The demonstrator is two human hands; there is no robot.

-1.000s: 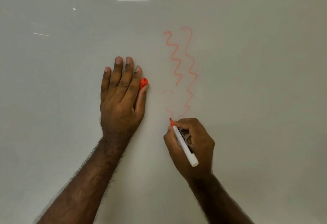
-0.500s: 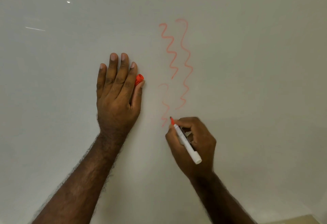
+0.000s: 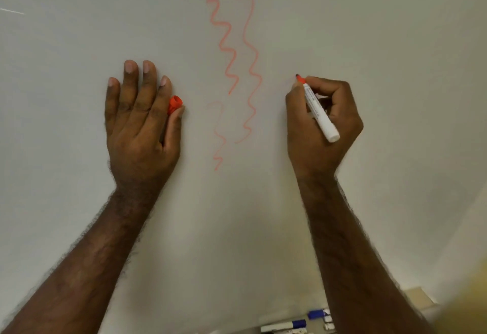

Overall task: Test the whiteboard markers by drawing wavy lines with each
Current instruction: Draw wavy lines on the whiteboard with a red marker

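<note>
My right hand [image 3: 322, 125] grips a white-barrelled red marker [image 3: 317, 112], its red tip up and left against the whiteboard [image 3: 395, 43], to the right of the drawn lines. Three faint red wavy lines [image 3: 247, 70] run down the board between my hands. My left hand [image 3: 142, 120] lies flat on the board, fingers spread, pinning the marker's red cap [image 3: 175, 104] between thumb and index finger.
At the bottom edge, below my right forearm, lie other markers with blue caps [image 3: 299, 323] on a ledge. A pale block [image 3: 419, 298] sits at the lower right, beside a blurred yellowish area in the corner.
My right hand has lifted from the foot of the short lower-left wavy line and moved up and right, past the long line. The view has tilted down, revealing the markers below.
</note>
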